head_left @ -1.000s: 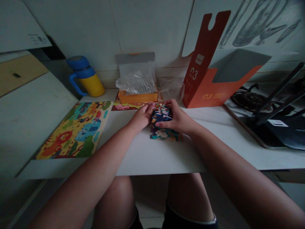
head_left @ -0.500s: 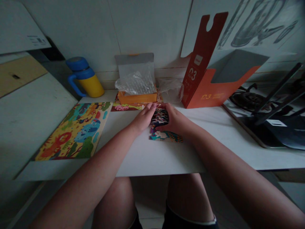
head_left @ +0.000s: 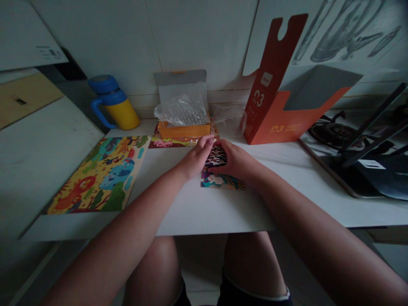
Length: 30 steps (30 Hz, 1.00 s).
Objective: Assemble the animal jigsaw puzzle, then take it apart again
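Observation:
A stack of thin, dark-edged puzzle pieces [head_left: 216,157] is held between my two hands over the white tabletop. My left hand [head_left: 199,158] presses its left side, thumb and fingers close together. Around the right side curve the fingers and thumb of my right hand [head_left: 237,159]. Just below the stack, on the table, lies a colourful picture piece [head_left: 219,181] with a white animal on teal; my right hand partly covers it. Fingers hide much of the stack's sides.
A bright animal picture board [head_left: 98,178] lies to the left, a blue-and-yellow flask [head_left: 123,111] behind it. At the back stand an orange box [head_left: 185,131] with clear plastic [head_left: 183,111] and a tall orange carton [head_left: 280,127]. A gas stove [head_left: 338,136] is at right.
My left hand has shifted slightly right and its fingertips sit a little higher against the stack. The right hand still grips the stack in nearly the same place.

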Tool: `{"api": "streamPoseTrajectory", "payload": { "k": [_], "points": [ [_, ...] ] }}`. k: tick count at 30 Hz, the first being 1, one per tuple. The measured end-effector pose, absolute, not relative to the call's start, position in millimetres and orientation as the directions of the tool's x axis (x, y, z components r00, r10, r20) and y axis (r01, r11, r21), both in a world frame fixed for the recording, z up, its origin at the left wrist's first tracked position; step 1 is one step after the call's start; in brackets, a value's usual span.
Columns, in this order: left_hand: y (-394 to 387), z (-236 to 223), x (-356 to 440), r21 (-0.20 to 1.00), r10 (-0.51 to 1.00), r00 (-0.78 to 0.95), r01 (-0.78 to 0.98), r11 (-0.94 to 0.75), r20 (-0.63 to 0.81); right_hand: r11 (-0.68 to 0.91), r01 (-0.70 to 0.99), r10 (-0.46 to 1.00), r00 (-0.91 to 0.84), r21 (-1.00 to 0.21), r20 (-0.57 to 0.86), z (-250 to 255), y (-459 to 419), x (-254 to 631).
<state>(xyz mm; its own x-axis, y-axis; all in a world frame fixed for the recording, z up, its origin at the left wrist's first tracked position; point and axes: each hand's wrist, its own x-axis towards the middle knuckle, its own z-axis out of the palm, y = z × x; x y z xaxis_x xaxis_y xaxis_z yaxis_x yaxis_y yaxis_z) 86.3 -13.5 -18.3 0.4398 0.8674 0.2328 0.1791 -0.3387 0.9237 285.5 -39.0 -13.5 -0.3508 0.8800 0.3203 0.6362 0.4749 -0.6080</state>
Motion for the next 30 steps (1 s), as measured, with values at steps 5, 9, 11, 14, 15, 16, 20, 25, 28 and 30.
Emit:
{"api": "streamPoseTrajectory", "payload": {
  "k": [5,9,11,14,15,16,20,25,28,30],
  "points": [
    [-8.8,-9.9,71.0,0.749,0.865,0.376,0.454,-0.483,0.331,0.323,0.68,0.929,-0.093,-0.659,0.358,-2.3,-37.4,292.2],
    [-9.3,-8.5,67.1,0.59,0.831,0.486,0.598,-0.542,0.271,0.109,0.642,0.942,0.176,-0.758,0.285,3.2,-35.2,305.2],
    [-10.2,-9.6,68.4,0.516,0.794,0.557,0.618,-0.593,0.246,0.017,0.531,0.967,0.208,-0.847,0.15,6.1,-34.7,311.6],
    [-9.8,-11.8,69.2,0.401,0.755,0.619,0.648,-0.647,0.217,-0.112,0.279,0.993,0.075,-0.954,-0.094,14.9,-37.1,321.5],
    [-9.2,-12.3,68.6,0.371,0.751,0.627,0.659,-0.654,0.21,-0.158,0.215,0.987,0.018,-0.964,-0.158,19.0,-38.9,325.3],
    [-8.4,-12.6,67.6,0.349,0.748,0.632,0.667,-0.658,0.203,-0.201,0.174,0.977,-0.031,-0.964,-0.21,23.2,-41.1,329.3],
    [-6.2,-11.4,61.4,0.318,0.725,0.673,0.662,-0.679,0.146,-0.302,0.126,0.927,-0.19,-0.945,-0.322,34.4,-49.2,344.4],
    [-6.3,-3.4,52.7,0.307,0.74,0.672,0.7,-0.644,0.019,-0.313,0.082,0.889,-0.325,-0.946,-0.323,28.7,-49.0,344.4],
    [-6.1,4.2,45.3,0.245,0.777,0.628,0.761,-0.6,-0.05,-0.279,0.04,0.896,-0.348,-0.959,-0.275,23.3,-47.0,332.1],
    [-5.6,8.5,40.2,0.192,0.81,0.58,0.808,-0.557,-0.092,-0.26,0.01,0.893,-0.377,-0.966,-0.245,21.1,-46.4,322.4]
  ]
}}
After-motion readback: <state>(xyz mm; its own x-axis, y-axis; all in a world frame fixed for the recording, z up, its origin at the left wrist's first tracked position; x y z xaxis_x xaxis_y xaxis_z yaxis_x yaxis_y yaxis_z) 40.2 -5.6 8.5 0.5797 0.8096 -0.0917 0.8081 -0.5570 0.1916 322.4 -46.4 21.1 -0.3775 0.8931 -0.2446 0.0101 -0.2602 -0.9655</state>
